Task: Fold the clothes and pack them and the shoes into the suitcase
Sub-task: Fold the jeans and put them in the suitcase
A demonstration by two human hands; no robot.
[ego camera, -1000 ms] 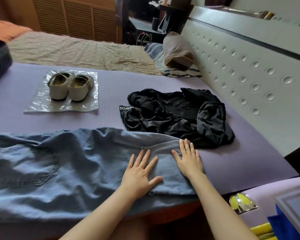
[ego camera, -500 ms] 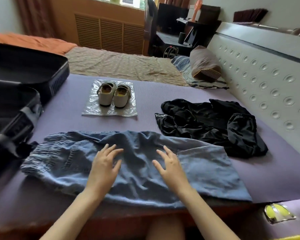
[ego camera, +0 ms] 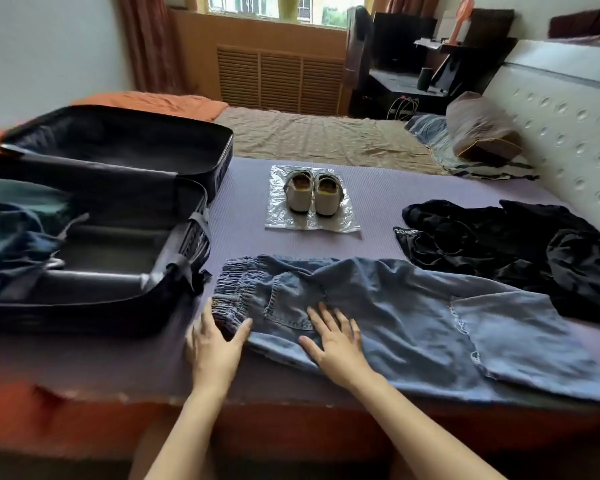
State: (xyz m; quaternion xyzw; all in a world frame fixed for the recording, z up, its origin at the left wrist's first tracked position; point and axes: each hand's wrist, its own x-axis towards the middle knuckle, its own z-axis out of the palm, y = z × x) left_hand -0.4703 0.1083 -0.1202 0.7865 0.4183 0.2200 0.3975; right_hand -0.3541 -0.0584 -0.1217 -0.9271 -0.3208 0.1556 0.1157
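Observation:
Blue denim trousers lie spread across the purple mat, waistband to the left. My left hand lies at the elastic waistband's near corner, fingers spread and straight. My right hand rests flat on the denim just below the back pocket. A crumpled black garment lies at the right, beyond the trouser legs. A pair of white shoes stands on a clear plastic sheet at the mat's middle. The open black suitcase sits at the left with folded blue clothing in its near half.
A white padded headboard runs along the right. A bagged pillow lies at the far right on a beige sheet. The bed's front edge is right below my wrists. A radiator cover and a dark desk stand beyond the bed.
Both hands have slid left along the trousers, from the leg ends to the waistband. The view has swung left, bringing the open suitcase into sight.

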